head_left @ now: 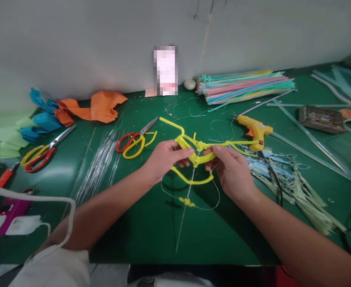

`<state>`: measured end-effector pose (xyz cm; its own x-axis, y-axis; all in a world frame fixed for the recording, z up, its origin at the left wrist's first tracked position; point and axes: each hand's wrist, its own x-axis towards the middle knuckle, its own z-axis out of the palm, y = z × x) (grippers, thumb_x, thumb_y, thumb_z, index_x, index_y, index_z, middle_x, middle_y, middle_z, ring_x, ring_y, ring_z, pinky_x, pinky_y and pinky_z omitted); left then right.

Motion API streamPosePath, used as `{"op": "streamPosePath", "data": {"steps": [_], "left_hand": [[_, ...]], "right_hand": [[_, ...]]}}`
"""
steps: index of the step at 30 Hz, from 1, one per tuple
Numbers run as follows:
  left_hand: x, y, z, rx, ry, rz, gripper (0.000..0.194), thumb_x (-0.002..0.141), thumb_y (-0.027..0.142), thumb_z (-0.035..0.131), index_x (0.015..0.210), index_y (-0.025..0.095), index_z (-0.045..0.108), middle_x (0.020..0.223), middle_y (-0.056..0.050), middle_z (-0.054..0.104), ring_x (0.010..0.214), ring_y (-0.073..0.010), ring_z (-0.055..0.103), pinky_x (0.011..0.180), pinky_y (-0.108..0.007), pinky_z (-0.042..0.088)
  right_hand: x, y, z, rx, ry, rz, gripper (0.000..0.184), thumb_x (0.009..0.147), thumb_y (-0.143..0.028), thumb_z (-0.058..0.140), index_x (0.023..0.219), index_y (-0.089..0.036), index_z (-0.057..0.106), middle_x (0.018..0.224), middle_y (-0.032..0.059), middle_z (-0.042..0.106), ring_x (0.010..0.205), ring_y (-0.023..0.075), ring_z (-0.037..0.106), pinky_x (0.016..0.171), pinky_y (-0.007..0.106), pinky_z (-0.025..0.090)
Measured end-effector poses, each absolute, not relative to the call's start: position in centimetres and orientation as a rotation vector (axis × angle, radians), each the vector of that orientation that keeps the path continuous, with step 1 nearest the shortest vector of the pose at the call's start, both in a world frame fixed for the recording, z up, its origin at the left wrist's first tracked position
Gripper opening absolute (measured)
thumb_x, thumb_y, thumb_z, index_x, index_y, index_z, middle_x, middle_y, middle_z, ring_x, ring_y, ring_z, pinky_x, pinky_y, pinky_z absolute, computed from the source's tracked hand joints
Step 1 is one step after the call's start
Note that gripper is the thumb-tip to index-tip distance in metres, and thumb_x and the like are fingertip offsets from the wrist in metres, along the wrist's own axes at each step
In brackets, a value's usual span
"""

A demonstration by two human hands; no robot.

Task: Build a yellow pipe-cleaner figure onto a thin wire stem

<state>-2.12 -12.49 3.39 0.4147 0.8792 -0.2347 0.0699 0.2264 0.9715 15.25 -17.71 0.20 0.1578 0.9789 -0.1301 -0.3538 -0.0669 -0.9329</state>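
Between my hands is a yellow piece of thin plastic-like strips (206,159), bent and knotted into a curved frame. My left hand (168,159) pinches its left side, thumb on top. On the right side, the thumb and fingers of my right hand (231,166) are closed on the strips. A lower yellow arc (181,176) hangs beneath, and loose strip ends stick out up left and to the right. A thin straight wire (182,227) runs down from the middle. Small yellow knots (187,201) sit on a fine looped wire below. Some fingertips are hidden behind the piece.
Red-and-yellow scissors (133,144) and silvery wires (99,167) lie left, with more scissors (42,155) and orange paper (103,107) beyond. A yellow glue gun (255,129) lies right, near pale tassels (310,199). Behind are coloured strips (247,87) and a blurred upright screen (166,69).
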Motion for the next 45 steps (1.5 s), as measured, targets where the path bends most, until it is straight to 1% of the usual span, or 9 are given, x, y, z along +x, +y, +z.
{"op": "streamPosePath", "data": {"steps": [8,13,18,23,27,32,36,42,45], "left_hand": [[-2.4,-12.4,2.8,1.232,0.979,0.905,0.03,0.08,0.03,0.068,0.106,0.015,0.065,0.086,-0.004,0.072,0.06,-0.0093,0.061,0.059,-0.023,0.05],[-2.3,-12.3,2.7,1.237,0.978,0.922,0.027,0.076,0.031,0.073,0.095,0.013,0.066,0.086,-0.005,0.072,0.062,-0.0102,0.062,0.061,-0.025,0.051],[-2.6,-12.0,3.1,1.125,0.945,0.917,0.029,0.075,0.031,0.074,0.097,0.013,0.066,0.083,-0.004,0.072,0.06,-0.0091,0.06,0.06,-0.024,0.05],[-3.0,-11.5,3.5,1.134,0.858,0.943,0.03,0.082,0.039,0.065,0.097,0.014,0.069,0.085,-0.006,0.073,0.064,-0.0103,0.06,0.059,-0.023,0.048],[-3.2,-11.4,3.3,1.145,0.841,0.973,0.031,0.086,0.041,0.057,0.094,0.014,0.07,0.084,-0.007,0.072,0.062,-0.0112,0.059,0.06,-0.025,0.048],[-3.1,-11.2,3.0,1.109,0.946,1.084,0.019,0.076,0.036,0.069,0.081,0.017,0.07,0.088,-0.004,0.07,0.068,-0.0099,0.057,0.057,-0.021,0.047],[-3.0,-11.0,3.3,1.061,0.991,1.145,0.019,0.068,0.033,0.075,0.074,0.017,0.068,0.073,0.001,0.063,0.063,-0.0082,0.053,0.055,-0.02,0.046],[-3.3,-11.2,4.1,1.245,0.972,1.056,0.025,0.064,0.033,0.079,0.08,0.016,0.07,0.078,-0.001,0.067,0.068,-0.0105,0.058,0.057,-0.021,0.049],[-3.5,-11.1,4.1,1.33,1.004,1.065,0.021,0.065,0.03,0.08,0.078,0.016,0.071,0.077,-0.001,0.068,0.069,-0.0108,0.06,0.06,-0.022,0.051]], "right_hand": [[15.2,-17.6,0.0,-1.105,-0.774,1.336,0.023,0.081,-0.036,0.067,0.066,-0.02,0.072,0.069,0.0019,0.065,0.06,0.0136,0.058,0.058,0.027,0.048],[15.1,-17.7,0.2,-1.181,-0.8,1.344,0.032,0.082,-0.047,0.065,0.065,-0.02,0.07,0.071,0.0025,0.064,0.064,0.0153,0.059,0.061,0.029,0.048],[15.3,-17.7,0.1,-1.193,-0.83,1.323,0.028,0.081,-0.045,0.068,0.068,-0.02,0.07,0.063,0.0011,0.062,0.058,0.0151,0.057,0.061,0.03,0.046],[15.4,-17.6,0.0,-1.128,-0.886,1.313,0.036,0.086,-0.044,0.064,0.059,-0.02,0.063,0.06,0.0011,0.061,0.056,0.014,0.056,0.061,0.029,0.044],[15.3,-17.6,0.3,-1.143,-0.897,1.286,0.028,0.084,-0.039,0.066,0.063,-0.021,0.065,0.061,-0.0003,0.061,0.056,0.0134,0.056,0.062,0.029,0.045],[15.1,-17.8,0.4,-1.133,-0.911,1.295,0.023,0.084,-0.036,0.066,0.066,-0.021,0.066,0.061,-0.001,0.06,0.057,0.0139,0.058,0.064,0.029,0.046],[15.2,-17.8,0.1,-1.169,-0.931,1.281,0.023,0.084,-0.038,0.065,0.067,-0.023,0.065,0.059,-0.0013,0.06,0.057,0.0148,0.058,0.065,0.03,0.047],[15.4,-17.9,0.0,-1.243,-1.028,1.184,0.029,0.086,-0.043,0.063,0.064,-0.023,0.063,0.057,-0.0004,0.058,0.06,0.0166,0.059,0.069,0.033,0.047],[15.3,-18.1,0.4,-1.304,-1.012,1.13,0.032,0.084,-0.046,0.064,0.061,-0.023,0.062,0.056,-0.0002,0.057,0.056,0.0155,0.054,0.063,0.032,0.045]]}}
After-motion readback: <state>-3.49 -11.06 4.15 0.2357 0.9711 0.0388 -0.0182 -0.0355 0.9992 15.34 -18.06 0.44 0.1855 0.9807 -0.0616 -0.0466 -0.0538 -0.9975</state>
